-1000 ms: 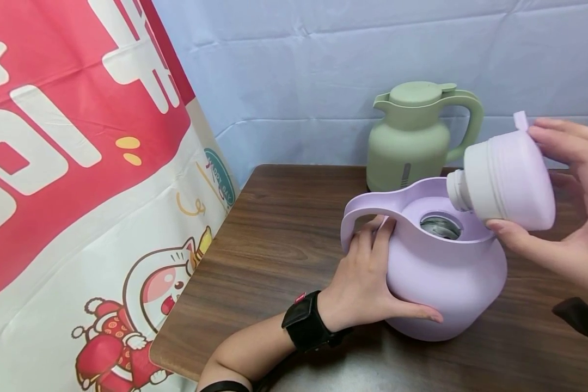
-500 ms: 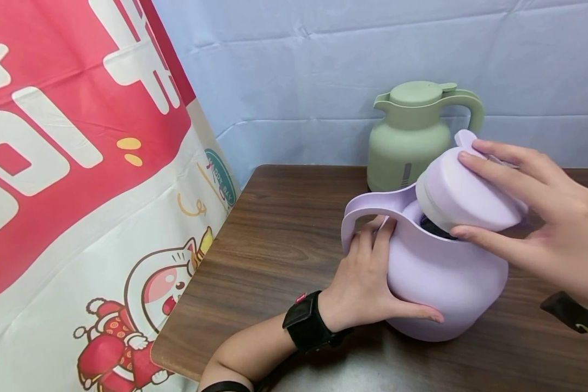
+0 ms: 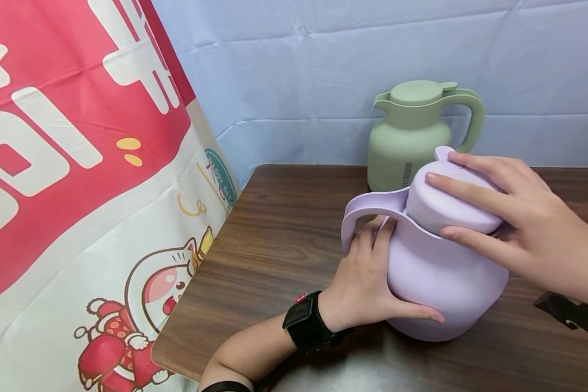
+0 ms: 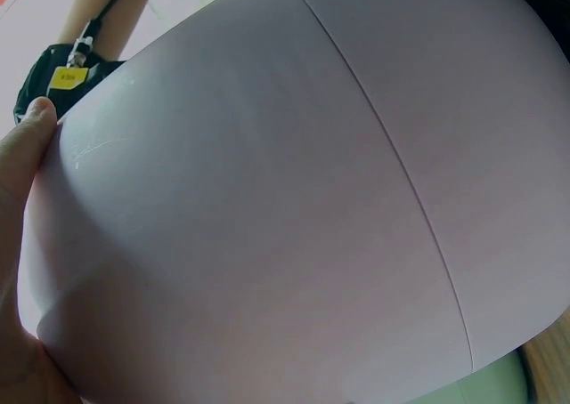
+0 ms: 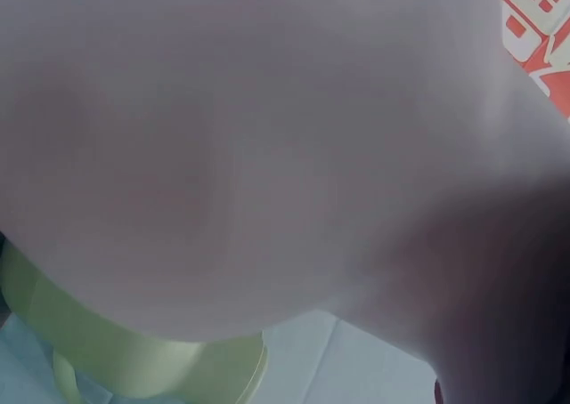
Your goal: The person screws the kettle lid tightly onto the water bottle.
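A lilac vacuum jug (image 3: 446, 288) stands on the table in the head view, its handle toward the left. My left hand (image 3: 365, 280) holds its side, fingers passing under the handle and thumb stretched across the front. In the left wrist view the jug's wall (image 4: 249, 190) fills most of the picture. My right hand (image 3: 539, 218) grips the round lilac lid (image 3: 453, 196) from the right, thumb at its near edge and fingertips on top. Slightly tilted, the lid sits in the jug's mouth; its lower part is hidden inside the collar.
Behind the lilac jug stands a light green jug (image 3: 409, 144) with its lid on, close to the pale blue cloth (image 3: 299, 81). The brown wooden table (image 3: 284, 228) has its left edge beside a printed red and white cloth (image 3: 78, 218).
My right hand has brought the lid leftward and down from beside the jug into its mouth, covering the opening that showed earlier. The left hand and the jug have stayed put.
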A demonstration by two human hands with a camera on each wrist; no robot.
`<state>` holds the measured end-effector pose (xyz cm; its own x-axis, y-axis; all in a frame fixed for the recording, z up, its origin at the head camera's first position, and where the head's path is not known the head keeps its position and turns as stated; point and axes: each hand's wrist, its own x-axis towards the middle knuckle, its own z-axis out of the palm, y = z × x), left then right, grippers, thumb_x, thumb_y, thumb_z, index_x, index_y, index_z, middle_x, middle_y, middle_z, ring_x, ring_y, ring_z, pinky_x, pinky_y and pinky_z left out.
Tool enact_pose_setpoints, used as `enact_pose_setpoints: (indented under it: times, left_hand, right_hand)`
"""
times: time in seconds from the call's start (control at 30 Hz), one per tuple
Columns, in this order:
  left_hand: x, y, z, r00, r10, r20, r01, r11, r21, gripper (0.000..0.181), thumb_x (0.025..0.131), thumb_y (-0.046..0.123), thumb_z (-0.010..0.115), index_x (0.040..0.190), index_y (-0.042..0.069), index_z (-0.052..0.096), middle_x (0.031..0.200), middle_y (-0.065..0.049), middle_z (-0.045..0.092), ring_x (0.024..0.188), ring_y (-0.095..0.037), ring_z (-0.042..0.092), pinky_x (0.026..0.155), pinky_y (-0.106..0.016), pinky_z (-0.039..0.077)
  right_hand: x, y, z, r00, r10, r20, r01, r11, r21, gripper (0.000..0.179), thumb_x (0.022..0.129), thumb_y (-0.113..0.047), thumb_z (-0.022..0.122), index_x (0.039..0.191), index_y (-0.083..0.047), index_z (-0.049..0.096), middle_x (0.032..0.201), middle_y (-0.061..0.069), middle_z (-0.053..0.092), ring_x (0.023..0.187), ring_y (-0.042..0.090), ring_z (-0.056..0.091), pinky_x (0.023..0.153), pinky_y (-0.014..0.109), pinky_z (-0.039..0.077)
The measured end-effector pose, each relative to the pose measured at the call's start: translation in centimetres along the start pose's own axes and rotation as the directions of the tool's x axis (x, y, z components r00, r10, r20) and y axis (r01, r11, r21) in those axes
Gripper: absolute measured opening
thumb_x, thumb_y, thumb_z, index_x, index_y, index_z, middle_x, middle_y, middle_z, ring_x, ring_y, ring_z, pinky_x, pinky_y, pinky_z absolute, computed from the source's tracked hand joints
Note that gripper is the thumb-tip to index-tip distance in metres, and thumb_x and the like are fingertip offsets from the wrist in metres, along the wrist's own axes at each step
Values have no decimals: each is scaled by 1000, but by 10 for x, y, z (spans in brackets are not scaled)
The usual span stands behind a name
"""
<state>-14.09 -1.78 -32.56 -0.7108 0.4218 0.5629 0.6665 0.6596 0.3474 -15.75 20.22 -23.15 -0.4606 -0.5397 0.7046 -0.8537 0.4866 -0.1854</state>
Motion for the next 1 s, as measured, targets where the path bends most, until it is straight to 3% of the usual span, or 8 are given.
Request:
enact_pose_setpoints:
  times: [0.4,0.7,1.0]
  left_hand:
    - [-1,0,1,1000,-11,8,11,1000,13,146,38,70,84,152,20,6,145,-4,24,119,-14,40,81,-30,50]
    - [1,1,0,1000,-3,9,3,1000,6,147,38,69,84,152,20,7,144,-4,24,121,-14,38,83,-29,49]
    - [2,-1,1,1000,20,-3,-20,1000,3,145,38,70,84,151,16,11,142,-7,28,120,-14,38,86,-27,47]
  right_hand:
    - [2,-6,1,998,14,61,-13,1000,-16,49,85,-37,69,128,-15,62,140,12,46,122,27,40,102,29,22]
    - [2,-8,-2,994,44,105,-42,999,-24,61,76,-25,78,132,-14,58,143,12,42,128,29,38,105,28,22]
    - [-1,-10,-3,984,98,148,-97,995,-17,64,79,-18,75,138,-18,51,150,8,33,137,30,27,111,43,20]
